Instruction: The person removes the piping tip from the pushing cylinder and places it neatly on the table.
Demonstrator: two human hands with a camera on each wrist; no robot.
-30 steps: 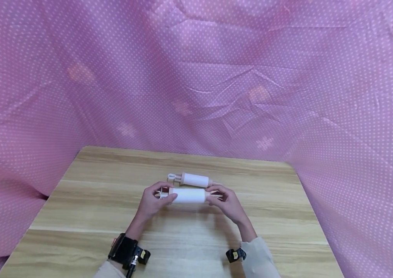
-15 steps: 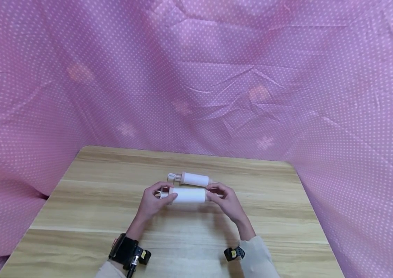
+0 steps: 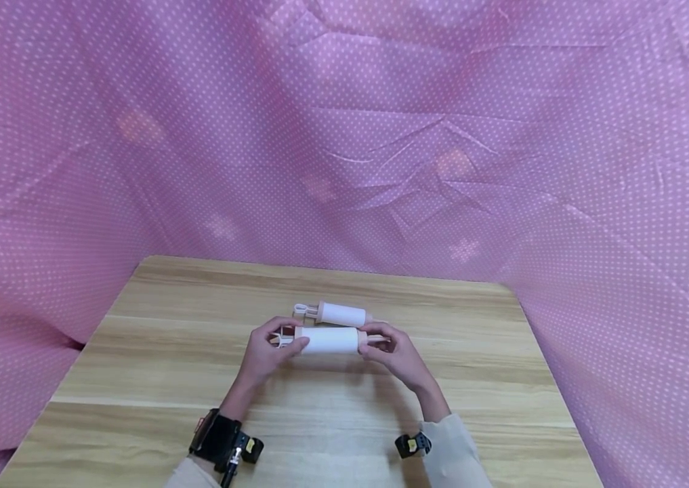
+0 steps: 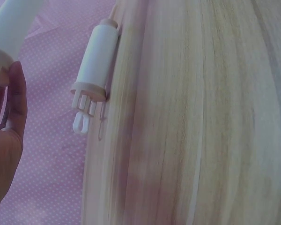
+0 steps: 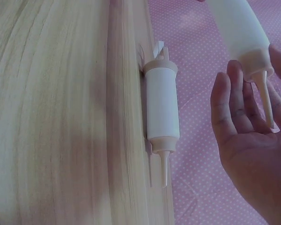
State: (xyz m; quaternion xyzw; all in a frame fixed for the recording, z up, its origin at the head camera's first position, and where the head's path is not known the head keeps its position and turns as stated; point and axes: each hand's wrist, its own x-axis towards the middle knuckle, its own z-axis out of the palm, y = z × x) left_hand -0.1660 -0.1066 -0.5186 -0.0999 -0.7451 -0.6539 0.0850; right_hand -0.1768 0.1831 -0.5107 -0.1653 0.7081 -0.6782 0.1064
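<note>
Level above the table, a white decorating syringe [image 3: 329, 340] with pale beige end caps spans both hands. My left hand [image 3: 263, 350] grips its plunger end between thumb and fingers, and the loop handle partly shows behind them. At the other end, my right hand [image 3: 398, 352] pinches the beige nozzle collar [image 5: 255, 63], its slim nozzle [image 5: 264, 98] pointing into the palm. A second, similar syringe [image 3: 343, 314] lies on the table just beyond the held one. Its loop handle [image 4: 81, 123] points left and its nozzle [image 5: 164, 168] right.
The wood-grain table [image 3: 167, 352] extends around the hands to its far edge. Pink dotted cloth [image 3: 344, 135] hangs behind and at both sides. Black camera mounts [image 3: 222, 440] sit at the wrists.
The held syringe has shifted very slightly up and left with the hands. The right fingers have changed their hold on the collar. The second syringe has stayed put.
</note>
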